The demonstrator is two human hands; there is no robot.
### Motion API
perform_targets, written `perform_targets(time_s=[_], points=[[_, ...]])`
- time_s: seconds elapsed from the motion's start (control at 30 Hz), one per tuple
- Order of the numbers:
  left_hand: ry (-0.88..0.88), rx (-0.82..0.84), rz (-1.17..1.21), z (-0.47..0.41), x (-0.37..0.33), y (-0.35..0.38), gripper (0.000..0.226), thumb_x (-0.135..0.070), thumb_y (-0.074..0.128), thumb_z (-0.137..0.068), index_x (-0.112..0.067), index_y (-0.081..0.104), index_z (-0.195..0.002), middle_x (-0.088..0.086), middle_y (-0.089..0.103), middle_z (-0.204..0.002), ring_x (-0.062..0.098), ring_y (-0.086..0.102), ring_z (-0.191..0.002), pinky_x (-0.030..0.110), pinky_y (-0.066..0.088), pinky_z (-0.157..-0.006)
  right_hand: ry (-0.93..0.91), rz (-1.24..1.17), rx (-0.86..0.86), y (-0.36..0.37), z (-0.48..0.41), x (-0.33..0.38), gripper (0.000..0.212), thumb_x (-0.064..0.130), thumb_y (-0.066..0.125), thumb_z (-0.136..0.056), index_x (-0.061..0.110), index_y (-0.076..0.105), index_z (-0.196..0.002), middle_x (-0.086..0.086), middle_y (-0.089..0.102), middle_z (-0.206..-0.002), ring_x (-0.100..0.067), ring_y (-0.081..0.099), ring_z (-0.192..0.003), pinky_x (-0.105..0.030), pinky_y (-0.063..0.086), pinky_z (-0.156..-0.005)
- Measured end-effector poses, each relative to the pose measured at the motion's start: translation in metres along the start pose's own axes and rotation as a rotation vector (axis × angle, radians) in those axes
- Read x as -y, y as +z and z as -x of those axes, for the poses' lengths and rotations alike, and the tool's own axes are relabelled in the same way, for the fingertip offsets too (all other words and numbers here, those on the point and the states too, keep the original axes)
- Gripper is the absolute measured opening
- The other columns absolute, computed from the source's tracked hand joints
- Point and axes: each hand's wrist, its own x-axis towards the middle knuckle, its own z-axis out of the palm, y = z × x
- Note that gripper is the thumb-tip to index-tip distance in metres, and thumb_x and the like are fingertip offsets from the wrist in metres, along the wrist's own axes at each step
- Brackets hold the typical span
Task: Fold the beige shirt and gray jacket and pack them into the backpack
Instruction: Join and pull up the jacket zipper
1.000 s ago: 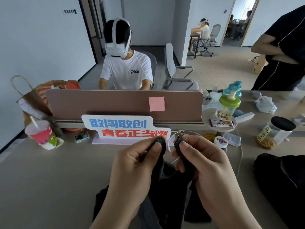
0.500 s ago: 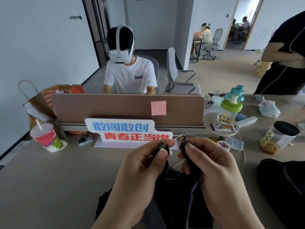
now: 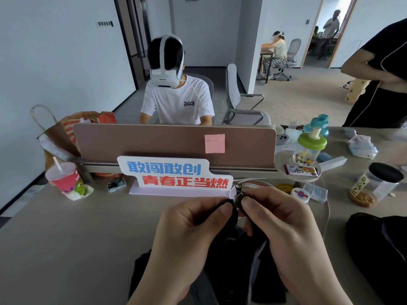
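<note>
While both hands pinch the jacket (image 3: 229, 256) over the counter (image 3: 77, 238), left hand (image 3: 193, 234) gripping fabric, right hand (image 3: 284, 230) the zipper (image 3: 239, 195), mating the halves squarely should ease zipping.

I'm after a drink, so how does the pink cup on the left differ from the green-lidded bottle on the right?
The pink cup is opaque with a thin white straw; the green-lidded bottle is clear with cartoon prints and a thick spout. The cup stands on the desk, the bottle on a raised round shelf. Both stand upright.
</note>
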Motion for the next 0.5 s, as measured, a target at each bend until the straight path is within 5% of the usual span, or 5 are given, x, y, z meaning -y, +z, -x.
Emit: perform_targets(time_s=[0.13, 0.5], points=[[0.028, 0.024, -0.059, 0.0015, -0.0018, -0.0012, 0.023, -0.011, 0.068, -0.08, -0.031, 0.078, -0.087, -0.005, 0.077, -0.088, 0.011, 0.072, -0.088, 0.026, 0.054, -0.081, -0.019, 0.098, -0.008, -0.0026, -0.0004, -0.0013, 0.013, 0.022, 0.061, -0.076, 0.021, 0.074, -0.079, -0.005, 0.068, -0.066, -0.007, 0.056, -0.054, -0.019, 0.045, -0.055], [0.005, 0.06, -0.076, 0.0025, -0.0012, -0.0008, 0.023, -0.01, 0.068, -0.081, -0.03, 0.078, -0.088, -0.006, 0.077, -0.089, 0.01, 0.072, -0.09, 0.03, 0.053, -0.085, -0.031, 0.102, -0.03, -0.0066, 0.0021, -0.0023, 0.011, 0.016, 0.062, -0.078, 0.013, 0.072, -0.075, -0.006, 0.064, -0.06, -0.009, 0.051, -0.049, -0.017, 0.042, -0.051]])
